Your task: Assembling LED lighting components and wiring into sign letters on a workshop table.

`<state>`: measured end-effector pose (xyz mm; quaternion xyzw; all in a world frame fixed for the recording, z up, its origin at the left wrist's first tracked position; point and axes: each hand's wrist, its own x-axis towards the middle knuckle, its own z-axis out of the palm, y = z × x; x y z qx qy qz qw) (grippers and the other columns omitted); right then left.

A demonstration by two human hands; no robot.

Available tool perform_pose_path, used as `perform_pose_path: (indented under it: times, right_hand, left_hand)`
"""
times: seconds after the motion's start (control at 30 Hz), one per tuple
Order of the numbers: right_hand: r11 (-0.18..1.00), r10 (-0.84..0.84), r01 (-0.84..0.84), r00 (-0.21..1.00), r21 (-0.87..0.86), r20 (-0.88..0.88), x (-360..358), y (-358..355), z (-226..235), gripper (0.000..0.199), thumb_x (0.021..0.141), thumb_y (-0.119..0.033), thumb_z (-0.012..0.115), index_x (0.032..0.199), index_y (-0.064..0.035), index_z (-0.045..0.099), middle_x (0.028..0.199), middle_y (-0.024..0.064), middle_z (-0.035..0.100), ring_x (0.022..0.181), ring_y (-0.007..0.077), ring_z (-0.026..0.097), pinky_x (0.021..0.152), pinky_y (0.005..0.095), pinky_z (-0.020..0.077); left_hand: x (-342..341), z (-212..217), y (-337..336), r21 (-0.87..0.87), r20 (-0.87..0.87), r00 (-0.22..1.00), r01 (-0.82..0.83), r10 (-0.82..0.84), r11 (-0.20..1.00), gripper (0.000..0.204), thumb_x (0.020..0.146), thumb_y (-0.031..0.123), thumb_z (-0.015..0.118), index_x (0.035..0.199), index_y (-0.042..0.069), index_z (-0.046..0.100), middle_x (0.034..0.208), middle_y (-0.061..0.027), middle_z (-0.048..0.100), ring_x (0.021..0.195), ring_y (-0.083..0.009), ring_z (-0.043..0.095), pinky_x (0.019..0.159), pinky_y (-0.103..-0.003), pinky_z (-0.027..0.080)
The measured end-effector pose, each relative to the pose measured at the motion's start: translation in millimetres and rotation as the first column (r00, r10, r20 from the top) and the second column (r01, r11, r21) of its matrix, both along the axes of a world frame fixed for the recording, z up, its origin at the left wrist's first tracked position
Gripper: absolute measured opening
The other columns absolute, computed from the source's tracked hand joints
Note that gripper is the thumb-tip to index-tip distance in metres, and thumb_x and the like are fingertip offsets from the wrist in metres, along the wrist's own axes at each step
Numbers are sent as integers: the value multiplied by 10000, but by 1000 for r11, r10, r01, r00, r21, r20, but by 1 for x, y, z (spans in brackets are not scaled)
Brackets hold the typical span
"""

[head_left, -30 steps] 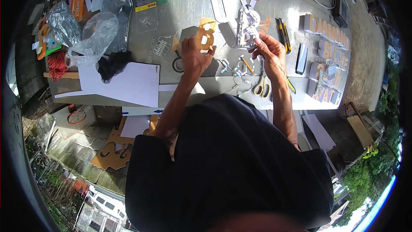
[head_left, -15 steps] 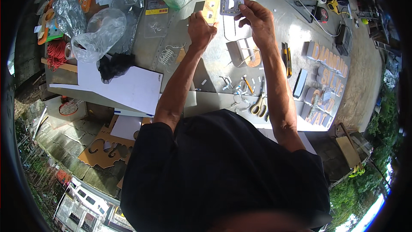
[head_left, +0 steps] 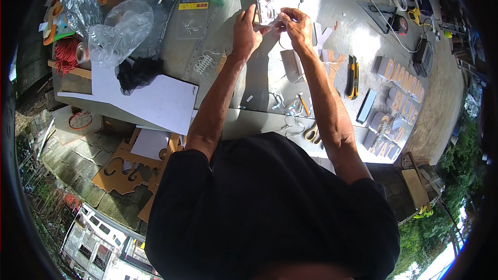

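I hold a small pale letter-shaped piece [head_left: 266,6] up in the upper middle of the frame, above the grey tabletop [head_left: 249,80]. My left hand [head_left: 246,31] grips its left edge, fingers closed on it. My right hand [head_left: 295,23] pinches at its right side, fingertips closed on the piece or on something tiny at its edge; I cannot tell which. The two hands sit close together, with only the piece between them.

Just right of my right forearm, more cut-out letters [head_left: 332,59] lie flat on the tabletop, and a yellow and black utility knife [head_left: 353,77] rests beside them. Further right, rows of tan letters [head_left: 402,85] are laid out near the tabletop's edge. Below my wrists, near the middle of the frame, are small metal bits [head_left: 282,102] and a pair of scissors [head_left: 312,134].

To the left of my left arm lies a white sheet [head_left: 155,101], with a black bundle [head_left: 136,72] and a crumpled clear plastic bag [head_left: 116,31] above it. A coil of red cord [head_left: 66,56] sits at the far left. In the lower left, a brown cardboard cut-out [head_left: 127,168] lies on the paving [head_left: 67,155] beneath the tabletop.
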<state>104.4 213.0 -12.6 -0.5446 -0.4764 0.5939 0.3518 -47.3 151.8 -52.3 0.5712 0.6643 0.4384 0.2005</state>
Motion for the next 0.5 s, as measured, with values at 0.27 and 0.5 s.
perform_pose_path:
  times: [0.27, 0.5]
  right_hand:
    - [998, -66, 64, 993, 24, 101, 0, -7, -5, 238, 899, -75, 660, 1080, 80, 661, 824, 158, 744, 657, 205, 733, 622, 294, 593]
    - [999, -34, 34, 998, 17, 50, -2, -5, 9, 253, 930, -88, 615, 1094, 103, 635, 816, 170, 726, 717, 234, 739, 662, 302, 598]
  left_hand:
    - [3, 0, -3, 91, -135, 991, 30, -17, 995, 643, 812, 143, 793, 1379, 24, 515, 1019, -175, 688, 894, -343, 615, 797, -418, 508]
    - [5, 0, 8, 52, -96, 995, 4, 1, 999, 512, 916, 217, 686, 1369, 27, 539, 968, -186, 674, 906, -359, 596, 834, -436, 484]
